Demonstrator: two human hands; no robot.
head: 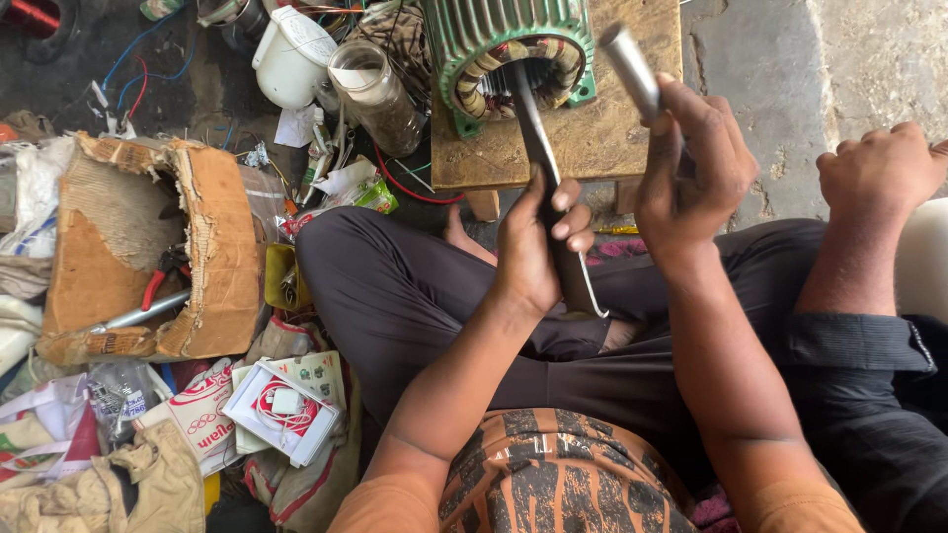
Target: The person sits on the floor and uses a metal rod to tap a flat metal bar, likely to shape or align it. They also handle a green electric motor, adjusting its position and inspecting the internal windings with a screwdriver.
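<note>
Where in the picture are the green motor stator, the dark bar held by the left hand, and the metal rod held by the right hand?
green motor stator [449,39]: head view, on its ribbed green casing.
dark bar [533,123]: head view, on the shaft above the left hand [533,247].
metal rod [632,69]: head view, on the shiny shaft above the right hand [691,178].

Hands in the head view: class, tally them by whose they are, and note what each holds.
Wearer's hands: 2, the left hand gripping a dark rod, the right hand gripping a metal tube
Another person's hand: 1, holding nothing visible
Total: 3
</note>
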